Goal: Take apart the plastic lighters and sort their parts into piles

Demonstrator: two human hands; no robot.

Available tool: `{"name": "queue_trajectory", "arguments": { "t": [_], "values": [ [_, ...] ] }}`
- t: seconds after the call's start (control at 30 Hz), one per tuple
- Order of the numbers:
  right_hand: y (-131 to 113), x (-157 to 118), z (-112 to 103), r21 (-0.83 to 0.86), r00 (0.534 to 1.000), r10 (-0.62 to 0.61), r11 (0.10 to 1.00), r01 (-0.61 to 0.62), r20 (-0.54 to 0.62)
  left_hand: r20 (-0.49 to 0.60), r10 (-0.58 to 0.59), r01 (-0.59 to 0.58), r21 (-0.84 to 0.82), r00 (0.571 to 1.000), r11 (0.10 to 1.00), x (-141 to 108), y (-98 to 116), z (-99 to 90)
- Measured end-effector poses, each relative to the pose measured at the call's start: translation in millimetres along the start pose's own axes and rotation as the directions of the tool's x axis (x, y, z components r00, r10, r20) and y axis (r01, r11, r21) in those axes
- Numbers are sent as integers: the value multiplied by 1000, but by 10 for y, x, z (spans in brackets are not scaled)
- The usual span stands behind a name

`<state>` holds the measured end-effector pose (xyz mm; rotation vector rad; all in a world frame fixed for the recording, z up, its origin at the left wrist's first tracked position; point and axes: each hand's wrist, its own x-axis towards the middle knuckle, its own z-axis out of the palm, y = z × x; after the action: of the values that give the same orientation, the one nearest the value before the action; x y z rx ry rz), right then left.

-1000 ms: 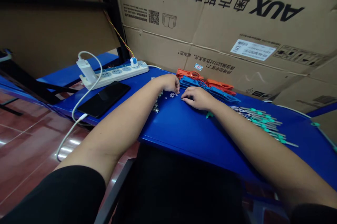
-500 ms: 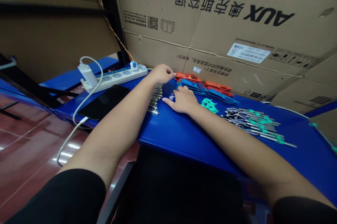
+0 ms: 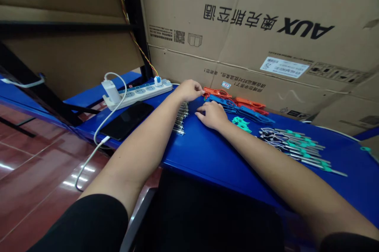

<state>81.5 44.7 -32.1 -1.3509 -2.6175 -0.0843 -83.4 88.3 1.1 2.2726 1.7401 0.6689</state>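
Observation:
My left hand (image 3: 192,90) reaches to the left end of the orange plastic parts (image 3: 217,93), thumb and fingers pinched together. Whatever it may hold is too small to make out. Just in front of the blue plastic parts (image 3: 225,104), my right hand (image 3: 213,114) rests low on the blue table (image 3: 195,145), its thumb and fingers drawn together. What lies under those fingers is hidden. Beneath my left wrist is a row of thin metal-coloured pieces (image 3: 181,120). Small green pieces (image 3: 241,124) lie right of my right hand.
Metal rods with green parts and wires (image 3: 302,147) lie at the right. On the left are a black phone (image 3: 127,120), a white power strip (image 3: 142,93) with a charger (image 3: 111,91), and a white cable (image 3: 102,124). A large cardboard box (image 3: 237,47) stands behind the table.
The view has shifted, so everything sits lower and further right. My right hand's thumb and fingers have drawn closer; the small white bits beside it no longer show. My left hand stays by the orange parts.

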Motion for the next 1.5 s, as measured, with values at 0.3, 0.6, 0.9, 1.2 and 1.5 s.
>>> {"name": "queue_trajectory", "arguments": {
  "t": [0.3, 0.6, 0.9, 1.2, 1.5],
  "values": [
    [527, -57, -210, 68, 999, 5, 998, -8, 51, 418, 100, -102, -19, 903, 995, -32, -38, 16],
    [437, -388, -201, -20, 943, -313, 948, 317, 114, 558, 182, -191, -42, 810, 981, -16, 65, 150],
    [362, -293, -133, -88, 953, -283, 952, 292, 107, 566, 158, -179, -18, 809, 984, 6, 49, 193],
    [415, -382, -269, -121, 982, -145, 980, 159, 121, 518, 145, -150, -34, 843, 988, 27, 52, 235],
    [130, -295, -79, -244, 966, 225, 951, -190, 128, 507, 115, -123, -18, 854, 992, 26, 11, 184]
  ]
}}
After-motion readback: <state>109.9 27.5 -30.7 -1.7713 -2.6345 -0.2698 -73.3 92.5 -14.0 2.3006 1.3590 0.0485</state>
